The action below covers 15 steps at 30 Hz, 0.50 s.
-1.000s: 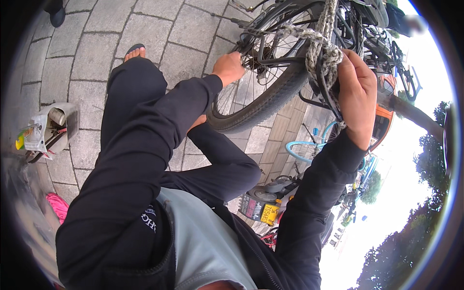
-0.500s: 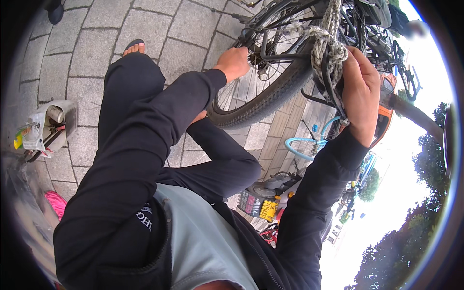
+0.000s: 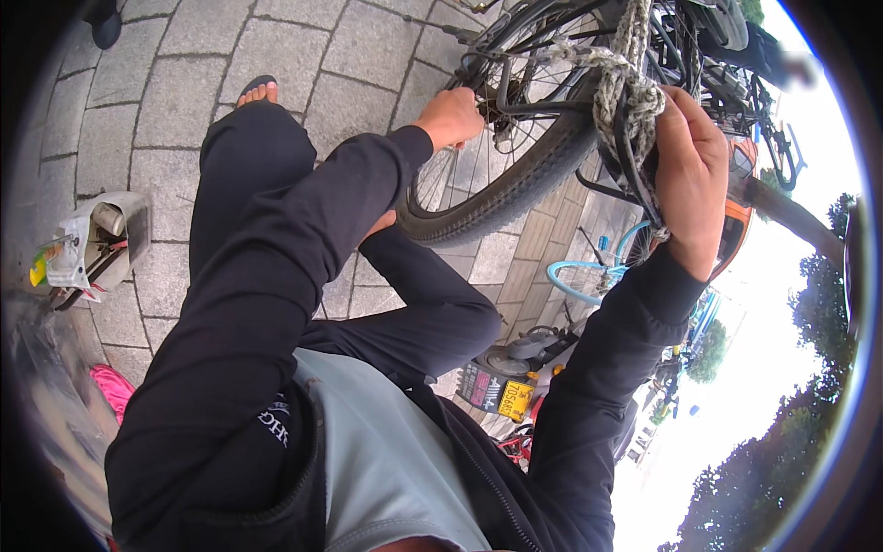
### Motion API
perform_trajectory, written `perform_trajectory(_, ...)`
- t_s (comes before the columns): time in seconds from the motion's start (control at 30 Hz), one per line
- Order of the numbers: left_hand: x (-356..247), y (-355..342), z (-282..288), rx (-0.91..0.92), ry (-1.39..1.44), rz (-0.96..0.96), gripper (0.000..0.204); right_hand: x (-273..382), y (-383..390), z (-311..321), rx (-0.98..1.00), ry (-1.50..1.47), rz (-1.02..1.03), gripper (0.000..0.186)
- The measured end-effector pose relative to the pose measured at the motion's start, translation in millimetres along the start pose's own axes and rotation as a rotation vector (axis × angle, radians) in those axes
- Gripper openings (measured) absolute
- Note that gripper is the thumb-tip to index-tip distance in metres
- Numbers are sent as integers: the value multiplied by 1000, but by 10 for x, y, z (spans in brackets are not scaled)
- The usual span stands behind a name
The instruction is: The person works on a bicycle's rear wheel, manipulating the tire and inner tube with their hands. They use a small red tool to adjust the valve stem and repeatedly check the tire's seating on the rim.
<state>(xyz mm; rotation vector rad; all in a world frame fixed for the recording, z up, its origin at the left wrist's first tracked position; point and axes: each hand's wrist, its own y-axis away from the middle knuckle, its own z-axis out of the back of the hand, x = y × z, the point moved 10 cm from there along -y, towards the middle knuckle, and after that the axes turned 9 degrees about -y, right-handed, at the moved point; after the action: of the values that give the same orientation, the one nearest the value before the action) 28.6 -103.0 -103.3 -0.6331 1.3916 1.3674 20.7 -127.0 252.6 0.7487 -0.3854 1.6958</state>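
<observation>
Left hand [image 3: 448,118] and right hand [image 3: 692,179]: two hands
Thick-tyred wheel [image 3: 501,204]: one, near
Rope strands [image 3: 642,99]: too tangled to count
Turquoise bicycles [image 3: 565,292]: at least one, far right
Yellow plate [image 3: 516,401]: one
Orange vehicle [image 3: 733,230]: one, far right
White container [image 3: 135,235]: one, left
Pink cloth [image 3: 112,391]: one, left

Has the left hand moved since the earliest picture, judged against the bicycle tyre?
Yes, slightly: the left hand has shifted toward the picture's right, while the bicycle tyre sits almost where it was.

The tyre [image 3: 529,187] looks matt, ridged rubber, the rope [image 3: 609,97] rough braided fibre.
</observation>
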Motion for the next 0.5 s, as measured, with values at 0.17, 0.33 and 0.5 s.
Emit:
perform_trajectory(0.17, -58, 30, 18, -6, -15, -55, 23, -11, -1, -15, -6, -27, 9, 28)
perform_trajectory(0.33, -38, -3, -39, -40, 103, -57, 23, -12, -6, -11, 4, -35, 2, 29)
perform_trajectory(0.5, 66, 138, -224, 59, 608, 58, 18, -46, -29, 25, -14, -12, -14, 28)
